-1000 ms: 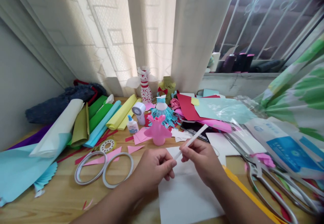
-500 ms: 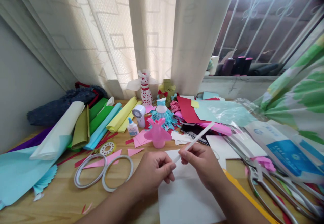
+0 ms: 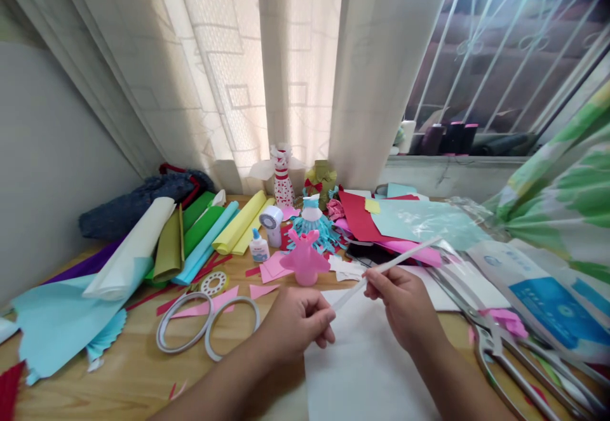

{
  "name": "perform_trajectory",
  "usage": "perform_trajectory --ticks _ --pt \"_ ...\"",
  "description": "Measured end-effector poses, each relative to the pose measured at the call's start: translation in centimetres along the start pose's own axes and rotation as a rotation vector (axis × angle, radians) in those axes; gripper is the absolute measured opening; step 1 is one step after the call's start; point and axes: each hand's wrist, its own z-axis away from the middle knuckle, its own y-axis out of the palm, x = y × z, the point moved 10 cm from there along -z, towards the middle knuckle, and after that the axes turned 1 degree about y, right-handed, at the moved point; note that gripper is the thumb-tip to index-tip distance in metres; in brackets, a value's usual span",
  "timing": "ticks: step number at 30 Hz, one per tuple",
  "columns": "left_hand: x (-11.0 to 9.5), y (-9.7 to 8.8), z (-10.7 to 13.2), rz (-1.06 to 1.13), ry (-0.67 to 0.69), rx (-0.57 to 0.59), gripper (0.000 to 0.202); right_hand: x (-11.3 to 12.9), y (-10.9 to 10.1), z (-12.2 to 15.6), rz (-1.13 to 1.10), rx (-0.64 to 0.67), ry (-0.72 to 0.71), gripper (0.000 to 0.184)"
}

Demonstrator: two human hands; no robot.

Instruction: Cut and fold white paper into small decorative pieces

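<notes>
Both my hands pinch a long, thin white paper strip that slants up to the right over the wooden table. My left hand is closed on its lower end. My right hand grips it further along, and the rest juts out beyond it. A white sheet lies flat under both hands. Just beyond my fingers stands a small pink paper dress, with a blue paper dress behind it.
Two tape rings lie left of my hands, with a glue bottle and rolled coloured papers further left. Large metal scissors and plastic packets lie at the right. Red and pale blue sheets cover the back, below curtains.
My right hand has slid up and to the right along the strip, so the hands are further apart and the strip lies flatter. The camera view has shifted slightly.
</notes>
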Motion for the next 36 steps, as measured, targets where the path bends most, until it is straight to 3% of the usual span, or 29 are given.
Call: perform_trajectory --ticks 11,14,17,21,25,36 --pt "-0.4 -1.0 -0.3 0.118 0.068 -0.002 0.032 0.0 -1.7 -0.5 -0.158 -0.131 -0.007 0.024" --pt "-1.3 -1.3 0.1 -0.009 0.163 -0.052 0.035 0.3 -1.8 -0.3 -0.168 -0.156 -0.02 0.024" --pt "-2.9 -1.7 1.0 -0.246 0.308 -0.177 0.045 0.5 -1.7 0.1 -0.186 -0.175 -0.028 0.023" --pt "-4.5 -1.8 2.2 -0.493 0.501 -0.316 0.021 0.4 -1.0 0.7 -0.239 -0.156 0.006 0.022" --pt "-4.5 -1.8 2.2 -0.487 0.572 -0.307 0.004 -0.1 -0.6 0.7 -0.333 -0.143 0.067 0.023" --pt "-3.6 -2.4 1.8 -0.234 0.463 -0.263 0.01 -0.5 2.0 1.4 -0.4 0.009 0.144 0.019"
